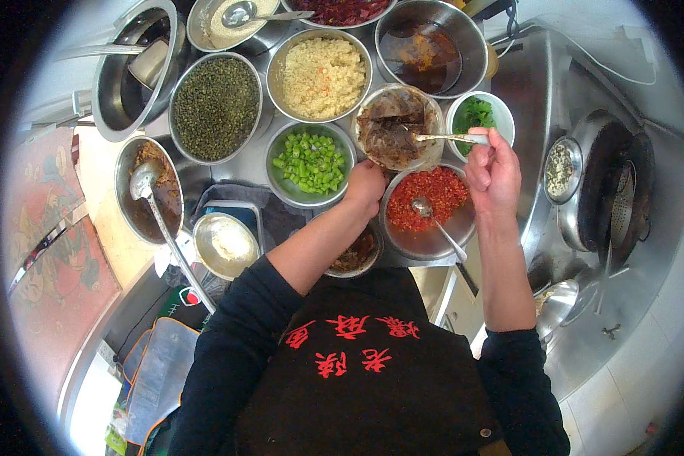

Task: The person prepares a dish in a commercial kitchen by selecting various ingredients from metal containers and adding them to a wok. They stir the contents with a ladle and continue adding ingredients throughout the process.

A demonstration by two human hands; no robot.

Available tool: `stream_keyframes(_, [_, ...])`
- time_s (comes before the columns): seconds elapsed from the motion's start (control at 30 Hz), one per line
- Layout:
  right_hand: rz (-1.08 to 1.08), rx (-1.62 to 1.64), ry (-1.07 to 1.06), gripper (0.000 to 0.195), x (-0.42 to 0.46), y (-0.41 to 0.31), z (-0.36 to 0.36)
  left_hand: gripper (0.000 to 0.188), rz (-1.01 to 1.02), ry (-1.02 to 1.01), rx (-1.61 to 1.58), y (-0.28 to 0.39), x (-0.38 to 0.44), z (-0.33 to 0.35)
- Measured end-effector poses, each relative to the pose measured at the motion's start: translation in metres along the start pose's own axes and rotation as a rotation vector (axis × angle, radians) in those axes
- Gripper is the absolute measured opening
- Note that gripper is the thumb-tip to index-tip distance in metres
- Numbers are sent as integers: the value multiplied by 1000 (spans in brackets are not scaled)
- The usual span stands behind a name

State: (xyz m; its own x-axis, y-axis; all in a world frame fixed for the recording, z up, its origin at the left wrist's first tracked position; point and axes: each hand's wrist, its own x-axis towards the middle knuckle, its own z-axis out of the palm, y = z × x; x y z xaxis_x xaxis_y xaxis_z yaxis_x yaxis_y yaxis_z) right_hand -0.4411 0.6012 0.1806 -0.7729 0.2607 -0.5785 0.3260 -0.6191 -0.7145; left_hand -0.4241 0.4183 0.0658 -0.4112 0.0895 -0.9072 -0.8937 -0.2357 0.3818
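My right hand (495, 168) pinches the handle of a metal spoon (447, 137). The spoon's bowl end is sunk in dark brown paste (396, 128) inside a pale round bowl (433, 153). At the near left edge of that bowl, my left hand (367, 187) grips the rim; some of its fingertips are hidden. Just left of this hand sits a steel bowl of chopped green peppers (309, 162). Chopped red chillies (427, 191) with a second spoon (422, 207) fill part of a steel bowl between my forearms. A white bowl of green herb leaves (474, 118) stands beyond my right hand.
Farther back are minced garlic (323, 77), green peppercorns (216, 108) and a pot of dark oily liquid (422, 57). A long-handled ladle (174, 239) juts toward my left sleeve. At right, a wok (598, 182) rests on a steel counter.
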Motion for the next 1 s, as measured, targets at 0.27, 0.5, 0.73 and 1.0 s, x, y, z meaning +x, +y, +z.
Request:
stream_keyframes(0.27, [-83,-59,-34,30,0,-7,5,22,23,66,-33,6,-12,6])
stream_keyframes(0.5, [-162,-104,-49,30,1,-12,5,23,68,86,24,10,-20,7])
stream_keyframes(0.73, [-188,-94,-49,31,-1,-18,2,24,81,49,-31,3,-10,4])
stream_keyframes(1.0, [-291,-152,-2,32,-8,-28,7,32,51,27,34,-7,3,-3])
